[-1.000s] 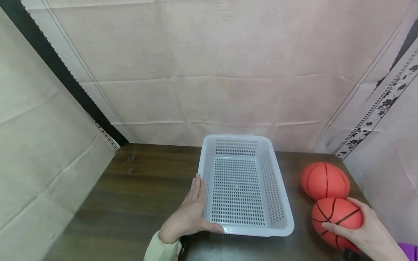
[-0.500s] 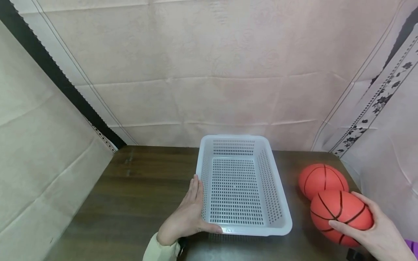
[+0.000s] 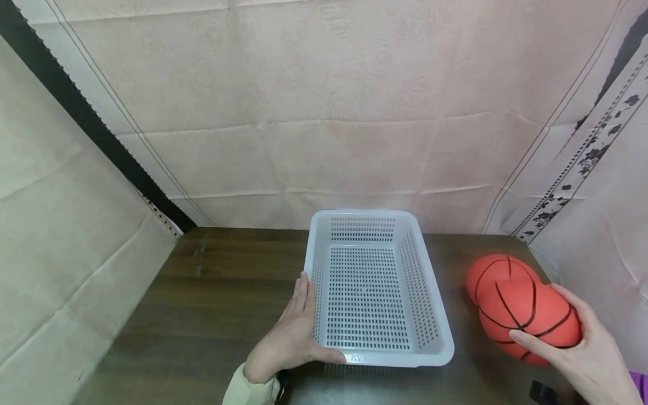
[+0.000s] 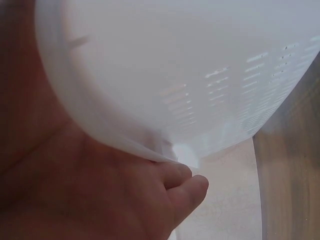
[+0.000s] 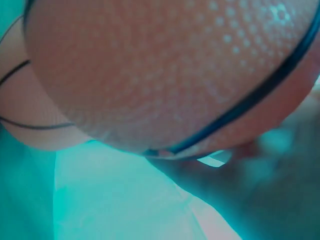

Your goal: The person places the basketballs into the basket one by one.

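In the head view, a pale grey-white plastic basket (image 3: pixel 440 332) with slotted walls and floor lies on the dark wooden table. My left hand (image 3: pixel 286 337) rests against its near left corner, fingers straight along the left side and thumb on the near rim. The left wrist view shows the fingertips (image 4: pixel 192 190) right at the basket's rim (image 4: pixel 82 125). On the right, my right hand (image 3: pixel 587 343) grips an orange-red toy basketball (image 3: pixel 531 315), thumb on the near side and fingers around the far right. A second basketball (image 3: pixel 486 270) sits behind it, partly hidden.
A pale cloth wall (image 3: pixel 324 124) rises behind the table (image 3: pixel 228 298), with cloth on both sides. Part of a purple object (image 3: pixel 640 383) shows at the right edge. A small black object (image 3: pixel 543 391) is under my right wrist.
My right hand has moved the front basketball up and slightly right in the head view, so it now overlaps more of the rear one. The left hand stays at the basket corner.
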### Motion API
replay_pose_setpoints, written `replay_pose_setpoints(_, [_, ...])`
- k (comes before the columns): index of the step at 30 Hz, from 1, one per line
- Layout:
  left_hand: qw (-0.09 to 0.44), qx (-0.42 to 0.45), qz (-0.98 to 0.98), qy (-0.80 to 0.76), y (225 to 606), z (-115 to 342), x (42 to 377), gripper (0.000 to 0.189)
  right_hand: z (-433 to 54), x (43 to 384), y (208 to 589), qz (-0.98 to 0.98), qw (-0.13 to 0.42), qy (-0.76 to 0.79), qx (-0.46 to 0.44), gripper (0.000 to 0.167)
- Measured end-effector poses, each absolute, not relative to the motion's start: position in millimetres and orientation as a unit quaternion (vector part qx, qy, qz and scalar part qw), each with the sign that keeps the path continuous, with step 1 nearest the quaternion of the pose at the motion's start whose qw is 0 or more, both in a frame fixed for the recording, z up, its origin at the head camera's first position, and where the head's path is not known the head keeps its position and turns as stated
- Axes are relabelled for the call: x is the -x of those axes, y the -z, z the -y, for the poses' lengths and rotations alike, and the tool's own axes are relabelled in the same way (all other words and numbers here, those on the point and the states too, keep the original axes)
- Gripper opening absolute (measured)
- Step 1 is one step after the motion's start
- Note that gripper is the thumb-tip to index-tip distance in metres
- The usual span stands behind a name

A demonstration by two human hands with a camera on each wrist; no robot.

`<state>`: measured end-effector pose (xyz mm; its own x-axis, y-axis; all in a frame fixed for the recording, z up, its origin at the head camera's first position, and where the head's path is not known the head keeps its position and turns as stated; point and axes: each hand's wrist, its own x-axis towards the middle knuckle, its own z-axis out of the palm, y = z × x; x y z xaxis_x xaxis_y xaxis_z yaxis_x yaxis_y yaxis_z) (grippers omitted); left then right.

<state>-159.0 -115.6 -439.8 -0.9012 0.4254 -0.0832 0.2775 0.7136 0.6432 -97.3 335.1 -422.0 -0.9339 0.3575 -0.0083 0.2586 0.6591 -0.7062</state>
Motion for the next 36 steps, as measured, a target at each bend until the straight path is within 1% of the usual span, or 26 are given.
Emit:
replay_pose_setpoints(4, [0.111,-0.193,-0.918,-0.328,440,116,158,0.152,-331,100,423,0.908,0.085,-0.380,0.153,0.113])
replay_pose_setpoints(15, [0.111,-0.195,-0.917,-0.329,440,116,159,0.152,-325,103,428,0.907,0.116,-0.385,0.126,0.105])
replay_pose_setpoints(23, [0.106,-0.200,-0.918,-0.326,441,116,158,0.152,-318,103,424,0.900,0.156,-0.389,0.117,0.105])
replay_pose_setpoints(36, [0.099,-0.204,-0.919,-0.322,441,116,158,0.152,-303,105,416,0.890,0.177,-0.409,0.097,0.104])
